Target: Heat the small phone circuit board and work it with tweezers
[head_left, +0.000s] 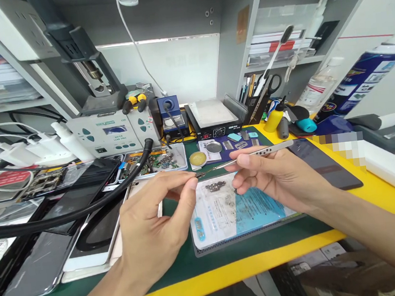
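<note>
My right hand point(274, 175) grips silver tweezers point(254, 153), their tip pointing left toward my left hand point(155, 218). The thumb and forefinger of my left hand pinch a tiny part point(197, 176) right at the tweezer tip. Both hands hover over a blue-and-white work mat point(226, 215) that carries a small metal component point(215, 186) and bits of debris.
Several phones and screens point(68, 227) lie at the left under a black hose point(66, 213). A rework station point(106, 134), a hot plate point(213, 115), a parts tray point(156, 161), a solder tin point(197, 159), a dark tablet point(322, 163) and a spray can point(360, 81) surround the mat.
</note>
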Tool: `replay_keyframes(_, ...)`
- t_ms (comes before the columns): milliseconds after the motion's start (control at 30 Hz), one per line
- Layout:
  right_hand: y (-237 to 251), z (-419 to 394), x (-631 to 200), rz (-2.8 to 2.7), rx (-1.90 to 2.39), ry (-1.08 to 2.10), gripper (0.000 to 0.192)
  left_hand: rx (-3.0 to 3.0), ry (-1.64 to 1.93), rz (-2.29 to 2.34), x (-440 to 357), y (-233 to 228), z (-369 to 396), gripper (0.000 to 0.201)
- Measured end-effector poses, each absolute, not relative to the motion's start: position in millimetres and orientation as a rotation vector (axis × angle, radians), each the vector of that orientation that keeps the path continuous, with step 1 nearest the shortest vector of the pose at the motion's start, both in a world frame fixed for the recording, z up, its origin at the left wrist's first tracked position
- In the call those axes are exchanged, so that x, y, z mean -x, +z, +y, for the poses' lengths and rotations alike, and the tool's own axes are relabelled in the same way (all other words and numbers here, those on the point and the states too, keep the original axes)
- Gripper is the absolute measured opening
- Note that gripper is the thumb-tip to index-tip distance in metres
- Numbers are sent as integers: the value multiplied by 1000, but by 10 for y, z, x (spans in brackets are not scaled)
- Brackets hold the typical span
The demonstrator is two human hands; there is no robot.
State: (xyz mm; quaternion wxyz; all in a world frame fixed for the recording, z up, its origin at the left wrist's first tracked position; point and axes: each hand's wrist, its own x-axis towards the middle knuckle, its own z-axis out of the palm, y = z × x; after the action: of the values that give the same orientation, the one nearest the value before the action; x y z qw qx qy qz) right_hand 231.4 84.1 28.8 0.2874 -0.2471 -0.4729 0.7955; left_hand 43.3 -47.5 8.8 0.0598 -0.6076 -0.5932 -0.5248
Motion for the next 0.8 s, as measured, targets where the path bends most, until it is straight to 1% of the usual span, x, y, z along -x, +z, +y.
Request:
replay_keyframes(567, 283, 834, -2309, -1281, 656, 2125, 12, 1875, -1580, -1763, -431, 87, -452, 6)
replay_keyframes(800, 252, 843, -2320, -1305, 661, 2107, 15, 1872, -1580, -1763, -430, 83, -469, 6)
